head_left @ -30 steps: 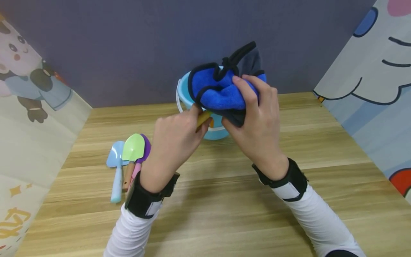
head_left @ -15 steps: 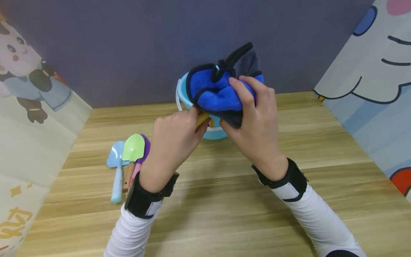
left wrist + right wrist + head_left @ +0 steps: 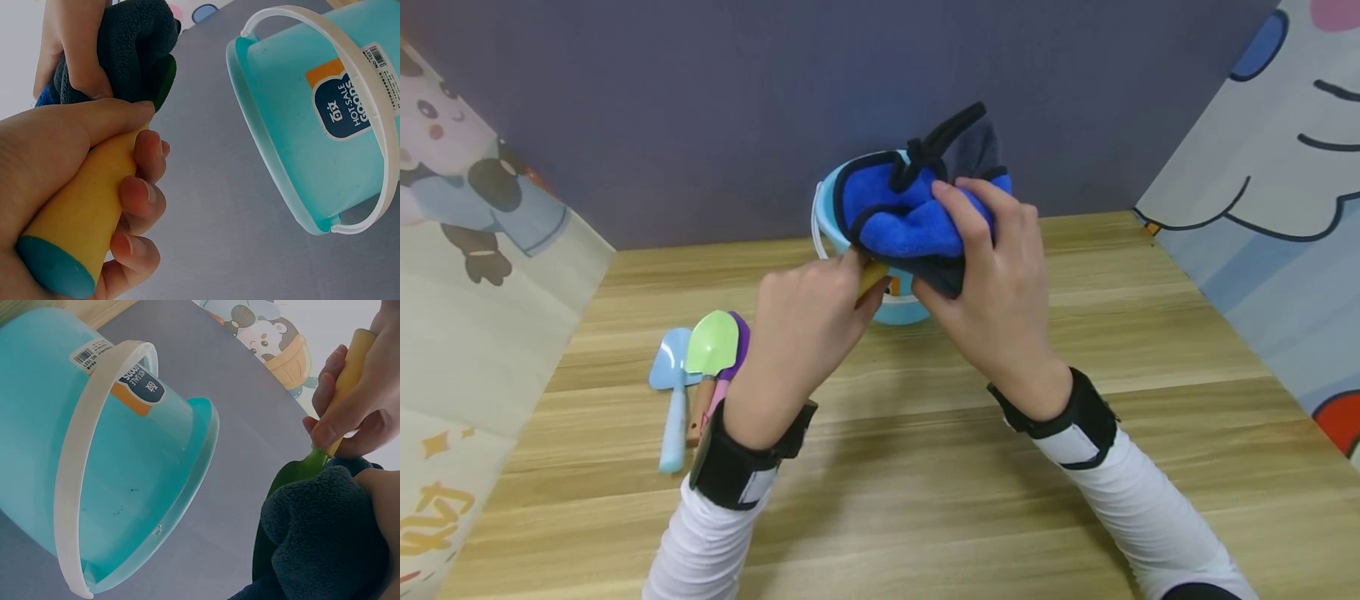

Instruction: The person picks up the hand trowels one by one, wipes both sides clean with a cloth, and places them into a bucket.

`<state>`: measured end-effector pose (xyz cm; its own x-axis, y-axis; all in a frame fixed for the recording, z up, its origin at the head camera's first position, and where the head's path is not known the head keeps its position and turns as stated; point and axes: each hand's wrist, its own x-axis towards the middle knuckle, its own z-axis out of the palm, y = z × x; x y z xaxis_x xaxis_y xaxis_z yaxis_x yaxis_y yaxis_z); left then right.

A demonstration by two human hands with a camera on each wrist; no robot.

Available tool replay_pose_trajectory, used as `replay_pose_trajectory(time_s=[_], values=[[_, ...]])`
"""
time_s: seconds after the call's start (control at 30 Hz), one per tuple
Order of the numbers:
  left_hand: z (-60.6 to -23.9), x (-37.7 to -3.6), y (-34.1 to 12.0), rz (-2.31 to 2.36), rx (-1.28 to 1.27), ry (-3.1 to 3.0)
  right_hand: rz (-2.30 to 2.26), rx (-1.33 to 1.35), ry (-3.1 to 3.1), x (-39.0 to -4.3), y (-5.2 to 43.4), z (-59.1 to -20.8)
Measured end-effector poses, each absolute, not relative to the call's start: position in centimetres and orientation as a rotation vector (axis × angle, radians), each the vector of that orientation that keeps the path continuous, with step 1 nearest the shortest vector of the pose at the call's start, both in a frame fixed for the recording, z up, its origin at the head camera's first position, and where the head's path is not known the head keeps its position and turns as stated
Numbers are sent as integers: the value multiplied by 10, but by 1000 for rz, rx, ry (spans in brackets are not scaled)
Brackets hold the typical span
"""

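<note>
Wiping seemed to be the work in hand: a small toy shovel (image 3: pixel 294 475) with a yellow handle (image 3: pixel 81 212) and a dark green blade was held up in the air in front of the person, its blade buried in a blue cloth (image 3: pixel 910 208) with dark trim. The left hand (image 3: pixel 805 325) had its fingers (image 3: pixel 140 194) curled firmly round the handle, the teal end cap showing past the palm. The right hand (image 3: pixel 996 283) bunched the cloth round the blade, its fingers closed over the folds; the grey underside of the cloth showed in both wrist views. Only an edge of the blade peeked out, so how clean it was could not be told.

Just behind the hands stood a light blue bucket (image 3: pixel 901 307) with a white handle (image 3: pixel 81 462) and an orange label, resting on the wooden surface (image 3: pixel 925 467). It appeared empty as far as the right wrist view showed.

Well to the left lay three more shovels in a loose cluster: a light blue one (image 3: pixel 672 392), a green one (image 3: pixel 711 346) and a purple one (image 3: pixel 739 346), overlapping one another. By my judgement the wiping of this shovel was in progress, and none had gone into the bucket.
</note>
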<state>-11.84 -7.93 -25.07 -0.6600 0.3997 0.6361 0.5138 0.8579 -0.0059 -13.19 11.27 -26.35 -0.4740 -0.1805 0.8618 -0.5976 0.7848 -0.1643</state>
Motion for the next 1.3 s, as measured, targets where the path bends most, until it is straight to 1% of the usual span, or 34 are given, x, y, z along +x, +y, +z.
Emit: replay_pose_trajectory(time_s=[0.63,1.3], values=[[-254,-119,-81,-207,-696,-2473,528,603,-2108,-134,102,-277],[-256,-121,-81,-201,-721,-2499,475,624,-2153,-136,103,-278]])
